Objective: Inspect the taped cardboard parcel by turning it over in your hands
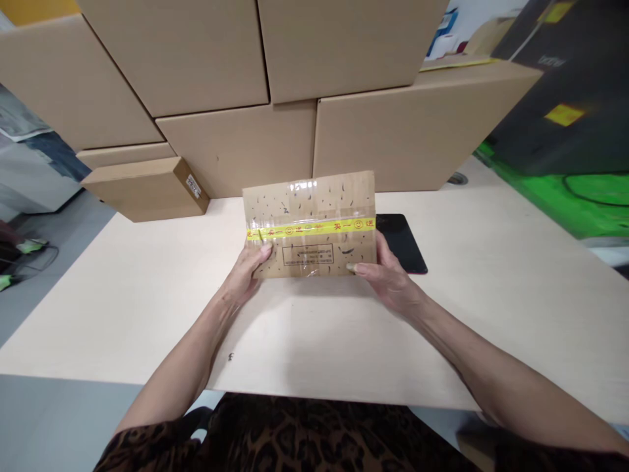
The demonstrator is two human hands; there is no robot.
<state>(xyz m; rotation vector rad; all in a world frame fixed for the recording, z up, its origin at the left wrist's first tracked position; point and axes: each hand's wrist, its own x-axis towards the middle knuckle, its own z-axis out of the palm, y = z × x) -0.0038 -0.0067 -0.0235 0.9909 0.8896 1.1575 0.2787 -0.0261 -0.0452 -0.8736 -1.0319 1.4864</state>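
Between my two hands is a brown cardboard box point(309, 203), its broad face tilted toward me. Yellow tape with red print runs across that face, and clear tape, dark specks and a small printed frame show on it. My left hand point(248, 265) grips the lower left corner with the thumb on the front. At the lower right corner my right hand point(383, 269) holds on, thumb also in front. The other fingers of both hands are mostly hidden behind the box. A black tablet-like slab point(400, 242) lies on the table just beyond my right hand, partly covered by the box.
Large cardboard cartons point(236, 151) are stacked along the back of the pale table point(147, 301). A smaller carton point(147, 190) with a white label stands at the back left. Dark equipment point(565, 85) with yellow stickers stands at the right, near a green surface point(599, 196).
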